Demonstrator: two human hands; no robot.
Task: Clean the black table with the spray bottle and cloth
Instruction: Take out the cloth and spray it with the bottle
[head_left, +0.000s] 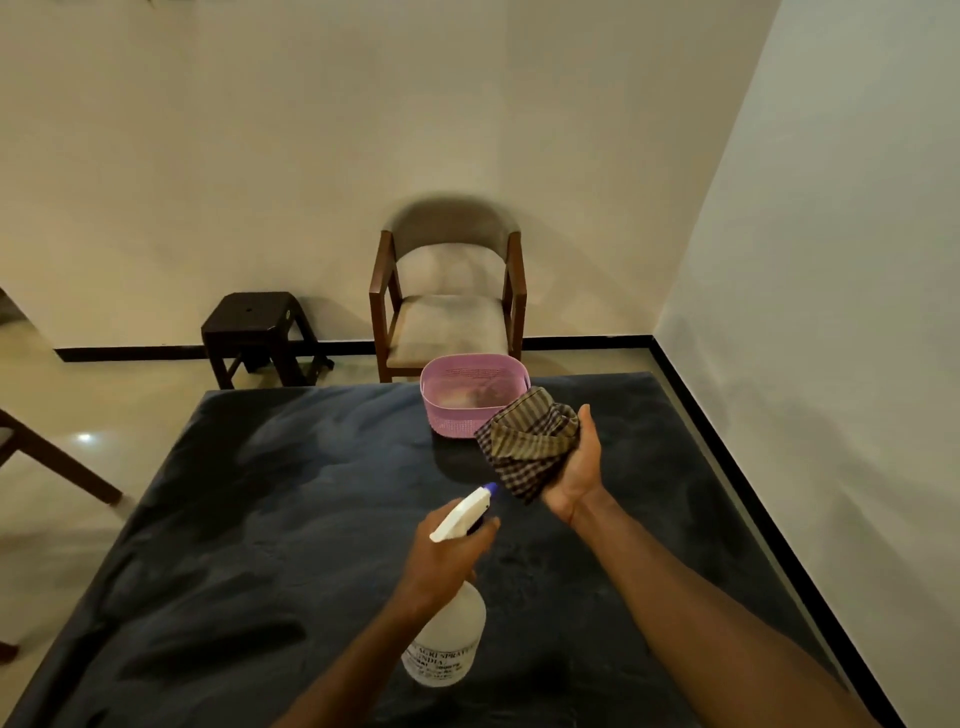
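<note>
Now my left hand (441, 561) clamps the spray bottle (449, 631) by its neck, firm and light; my right hand (574, 467), at one o'clock, clutches the soft, bunched cloth (530, 441) above the black table (234, 519).

Home room: armchair (451, 296), stool (260, 332), tiled floor (62, 499).

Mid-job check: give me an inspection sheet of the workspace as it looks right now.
Surface: black table, streaky, no puddles seen.
Job's things: spray bottle upright, nozzle aimed toward the cloth; cloth bunched, held above the table.
Clutter: pink basket at the far edge, contents unclear.
Hands: left hand grips the bottle's neck; right hand holds the cloth.
Cables: nothing seen.
Surroundings: chair and stool against the far wall.
</note>
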